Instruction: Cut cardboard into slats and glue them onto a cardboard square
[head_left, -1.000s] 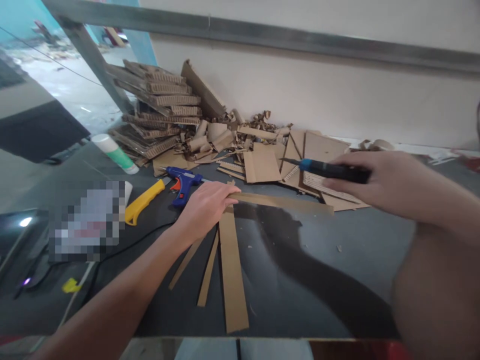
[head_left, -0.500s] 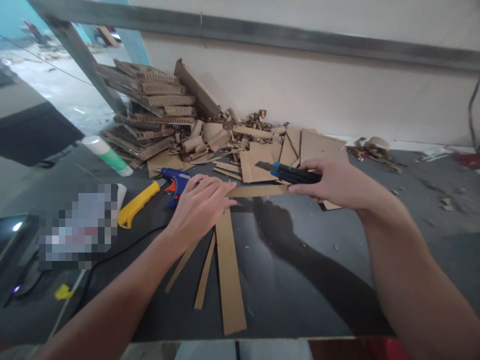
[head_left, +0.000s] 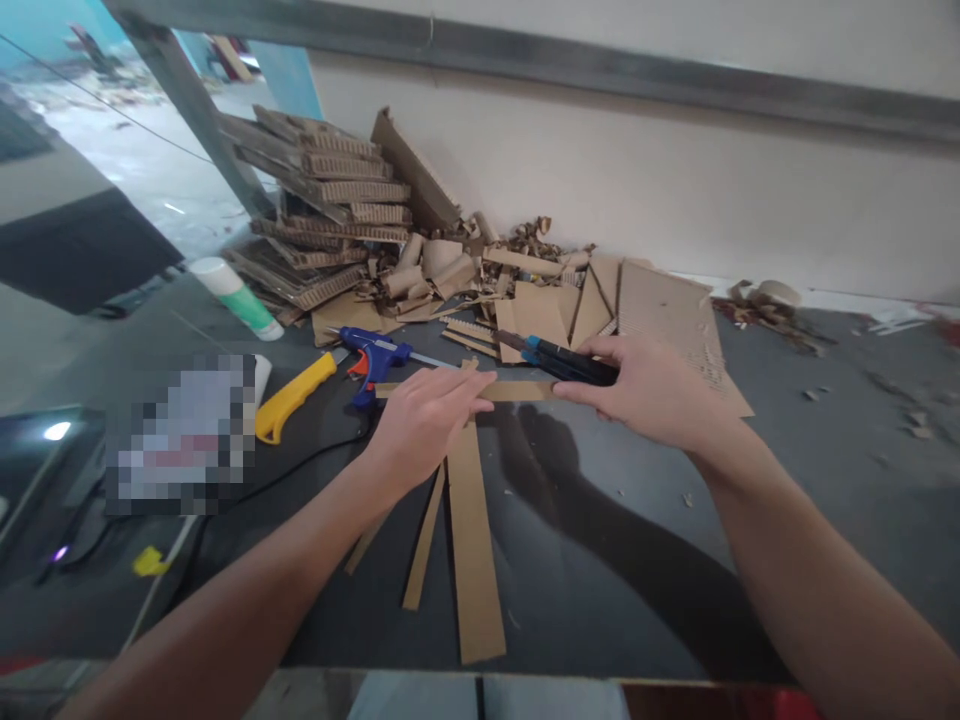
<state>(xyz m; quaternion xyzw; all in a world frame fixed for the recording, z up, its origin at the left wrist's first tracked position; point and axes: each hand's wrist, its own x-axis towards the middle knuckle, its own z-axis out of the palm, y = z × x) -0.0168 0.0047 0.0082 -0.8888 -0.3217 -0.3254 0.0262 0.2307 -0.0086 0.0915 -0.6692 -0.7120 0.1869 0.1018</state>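
Observation:
My left hand is low over the table, its fingers and thumb closed about the middle of a narrow cardboard strip lying crosswise. The strip's left end shows beyond that hand. My right hand grips a black and blue utility knife, blade pointing left, while its thumb touches the strip's right end. A wider cardboard strip runs from beneath my left hand toward the front edge. Thin cardboard strips lie beside it, partly covered by my left arm.
A blue glue gun, a yellow-handled cutter and a white-green tube lie left. Stacked corrugated cardboard and scraps line the back. A corrugated sheet lies behind my right hand. A black cable crosses the left.
My right hand has moved left, closer to my left hand, and the crosswise strip has slid left so its far end now shows. The view has shifted slightly.

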